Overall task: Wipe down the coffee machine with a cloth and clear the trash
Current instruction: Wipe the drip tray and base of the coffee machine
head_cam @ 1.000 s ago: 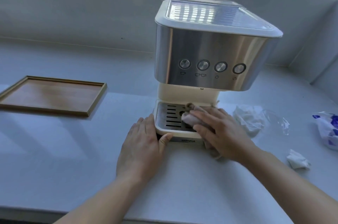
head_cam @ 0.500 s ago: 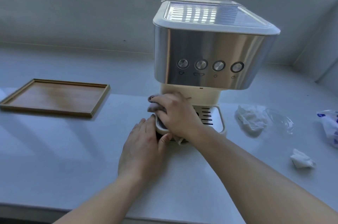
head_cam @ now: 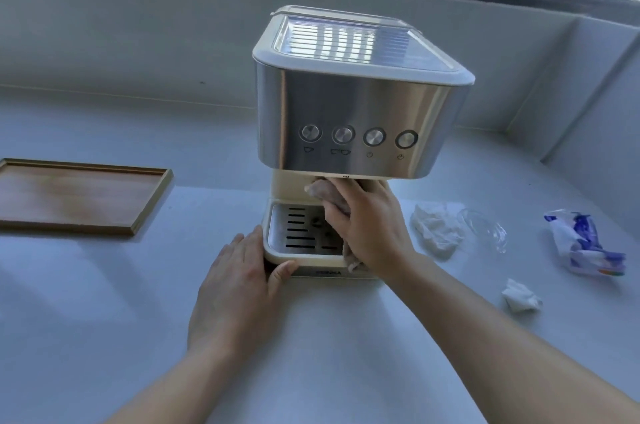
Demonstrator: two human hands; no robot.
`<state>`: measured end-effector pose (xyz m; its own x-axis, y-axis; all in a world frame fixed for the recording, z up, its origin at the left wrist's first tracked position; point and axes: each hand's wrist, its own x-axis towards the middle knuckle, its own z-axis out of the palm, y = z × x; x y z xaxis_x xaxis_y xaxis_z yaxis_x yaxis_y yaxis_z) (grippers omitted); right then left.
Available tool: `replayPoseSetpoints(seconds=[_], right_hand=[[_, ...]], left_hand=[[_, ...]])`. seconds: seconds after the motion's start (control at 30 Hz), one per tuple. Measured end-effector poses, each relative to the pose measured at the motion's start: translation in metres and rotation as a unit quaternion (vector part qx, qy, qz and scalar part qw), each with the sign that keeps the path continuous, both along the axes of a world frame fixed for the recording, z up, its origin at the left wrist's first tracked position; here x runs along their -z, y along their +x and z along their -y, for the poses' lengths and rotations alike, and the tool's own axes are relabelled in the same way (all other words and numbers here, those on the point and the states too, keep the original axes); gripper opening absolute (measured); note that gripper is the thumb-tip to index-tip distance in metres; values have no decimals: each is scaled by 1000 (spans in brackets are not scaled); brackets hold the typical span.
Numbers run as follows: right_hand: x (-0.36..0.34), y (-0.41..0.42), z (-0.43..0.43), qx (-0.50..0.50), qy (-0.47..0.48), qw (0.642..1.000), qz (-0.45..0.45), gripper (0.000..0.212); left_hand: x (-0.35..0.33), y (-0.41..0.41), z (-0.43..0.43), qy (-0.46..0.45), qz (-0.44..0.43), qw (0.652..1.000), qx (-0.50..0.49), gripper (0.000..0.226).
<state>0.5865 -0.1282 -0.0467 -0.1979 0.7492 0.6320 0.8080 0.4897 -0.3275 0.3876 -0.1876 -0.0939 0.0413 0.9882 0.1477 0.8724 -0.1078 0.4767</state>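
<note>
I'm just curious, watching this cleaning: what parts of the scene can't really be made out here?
All in the head view:
- Right side of the drip tray: hidden by the right hand and cloth.
- Underside of the coffee machine, where the cloth reaches: hidden by its steel front.
- Lettering on the base: blurred.
- Print on the blue-and-white wrapper: too small.
- Wooden tray: cut off by the left edge.

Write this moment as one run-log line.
step: wiping | right hand: presses cloth to coffee machine column above drip tray | left hand: braces base | trash: crumpled tissue on counter
</note>
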Motion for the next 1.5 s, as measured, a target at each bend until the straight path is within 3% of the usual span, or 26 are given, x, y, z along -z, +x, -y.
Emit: replayPoseSetpoints(seconds=[0.07, 0.13, 0.23, 0.3, 0.37, 0.47, 0.63, 0.8, 0.9, 1.03, 1.23, 1.4, 1.5], right_hand=[[2, 5, 5, -3, 98, 992, 85, 34], [11, 10, 14, -2, 120, 977, 177, 34], [18, 18, 25, -14, -63, 985, 159, 45], [15, 27, 28, -51, -198, 971, 124, 60], [10, 33, 27, -91, -236, 957, 145, 65], [-1, 41, 14, -79, -200, 954, 211, 58], [-1, 1, 6, 76, -135, 971, 180, 40], [7, -10, 6, 40, -108, 972, 206, 34], [4, -16, -5, 51, -131, 974, 179, 29], [4, -48, -11, -15, -173, 974, 148, 31], [-1, -33, 1, -103, -241, 961, 91, 34], [-4, -53, -7, -19, -194, 977, 89, 26], [4, -58, 11, -56, -150, 984, 84, 22]], left_hand=[[0, 0, 0, 1, -5, 1000, 2, 71], [1, 0, -1, 0, -11, 1000, 2, 73], [2, -1, -1, -2, -3, 1000, 0, 71], [2, -1, -2, -6, 3, 1000, 1, 70], [2, -2, -1, -8, 2, 1000, 2, 73], [2, -1, 0, -3, -3, 1000, 0, 73], [1, -1, 1, 1, 5, 1000, -4, 75], [3, -1, 0, 13, 3, 1000, 0, 81], [4, -1, 0, 14, 5, 1000, -2, 85], [0, -1, 3, 1, 34, 999, -1, 92], [2, -2, -1, 0, 34, 999, -2, 69], [0, 0, 0, 0, 29, 1000, -13, 63], [1, -1, 0, -2, 27, 1000, -11, 60]])
